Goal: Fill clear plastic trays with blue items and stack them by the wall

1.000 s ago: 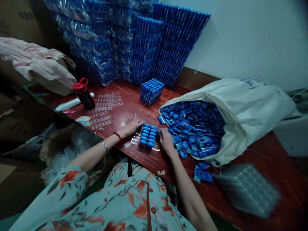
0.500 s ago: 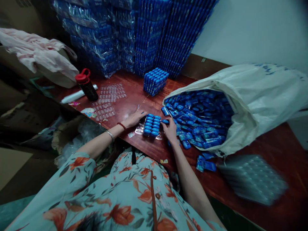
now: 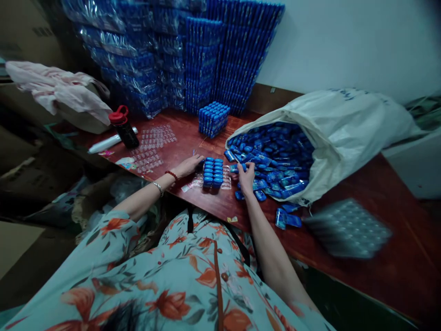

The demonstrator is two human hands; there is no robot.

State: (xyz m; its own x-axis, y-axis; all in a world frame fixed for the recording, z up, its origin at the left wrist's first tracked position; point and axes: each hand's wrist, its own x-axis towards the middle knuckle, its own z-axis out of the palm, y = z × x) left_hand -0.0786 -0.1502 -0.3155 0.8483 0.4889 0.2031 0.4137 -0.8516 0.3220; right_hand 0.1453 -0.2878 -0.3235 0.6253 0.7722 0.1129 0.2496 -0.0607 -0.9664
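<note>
**Filling a clear tray, by the look of it: one blue packet pinched in right hand**

Nearest: floral garment, then a yellow scrap by the edge of the red table. Out right: stack of clear trays, too blurred to count. Also a few stray packets in front of the sack.

Next out, the working spot. Seeing two columns of blue pieces on the clear tray, with bare cells to left and right of them. Left hand at the left side of the columns, fingers reaching toward them; can't tell if gripping or just steadying. Right hand narrow, thumb and fingers closed on the packet, just beside the tray's right edge. Loose packets near that wrist, plenty more in the sack mouth.

Step in hand, as judged: loading packets singly, currently between pick and place. Next move calls for: swinging the packet left over the bare right-hand cells, matching the lie of the other pieces, seating without knocking the columns. Best to brace from the left meanwhile.

Farther: flat trays on the left, bottle with red lid, film roll. Beyond: compact blue block, then tall blue stacks near the wall, film-wrapped toward the left.
</note>
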